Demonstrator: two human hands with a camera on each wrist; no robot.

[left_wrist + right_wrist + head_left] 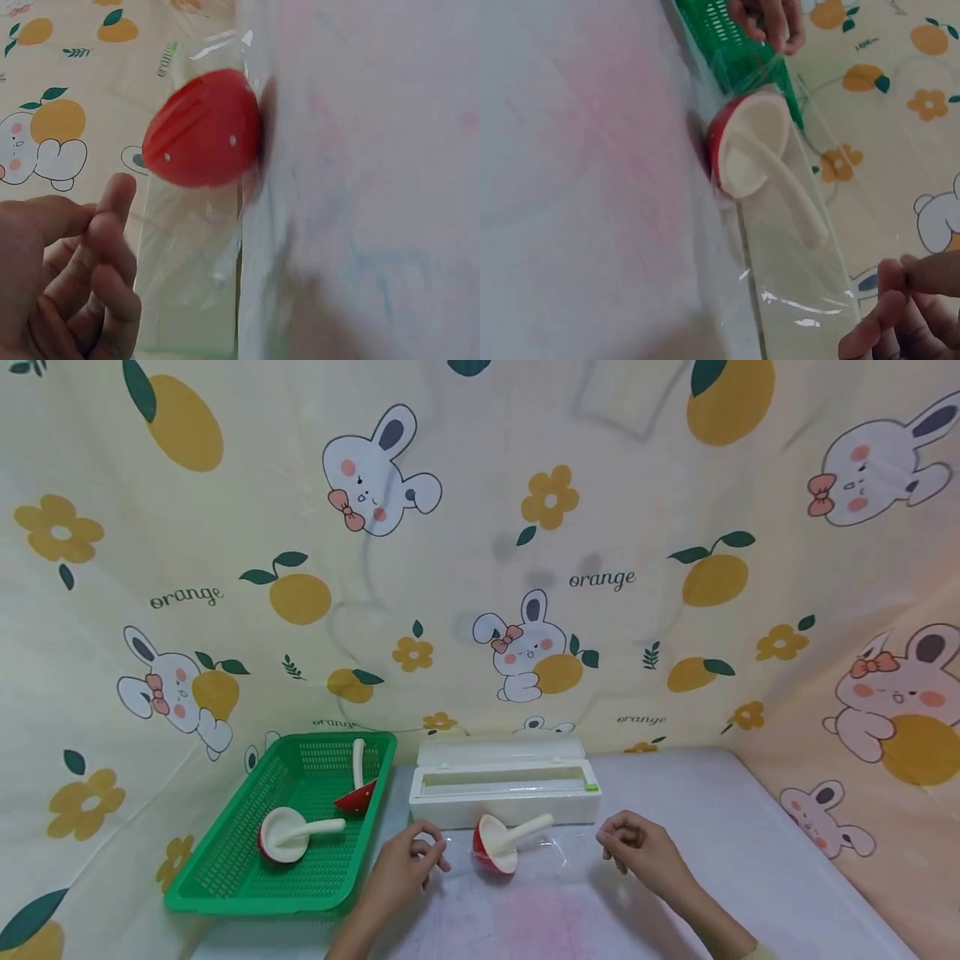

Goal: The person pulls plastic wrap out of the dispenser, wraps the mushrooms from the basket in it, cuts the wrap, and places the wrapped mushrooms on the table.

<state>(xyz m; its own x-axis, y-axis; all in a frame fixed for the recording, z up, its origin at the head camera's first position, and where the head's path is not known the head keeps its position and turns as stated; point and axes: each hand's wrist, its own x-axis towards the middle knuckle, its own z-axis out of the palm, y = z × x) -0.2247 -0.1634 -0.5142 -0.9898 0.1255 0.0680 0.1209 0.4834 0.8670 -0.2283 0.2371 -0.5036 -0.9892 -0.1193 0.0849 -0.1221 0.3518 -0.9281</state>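
A ladle [495, 847] with a red, white-dotted bowl and a cream inside and handle lies on clear cling film [558, 857] in front of the white wrap dispenser [502, 811]. Its handle points right. On the ladle's left, my left hand [405, 864] pinches the film's edge between thumb and forefinger. My right hand [647, 853] pinches the opposite side, to the right of the handle. The right wrist view shows the film stretched past the ladle's bowl [742, 146] toward the left fingers. From the left wrist, the red underside [206, 131] faces the camera.
At the left stands a green basket [262, 903] holding a second ladle [285, 835] and a third [356, 796]. The dispenser's lid [501, 749] is raised, and a green slider [592, 787] sits at its right end. A patterned curtain [465, 635] surrounds the table [750, 843].
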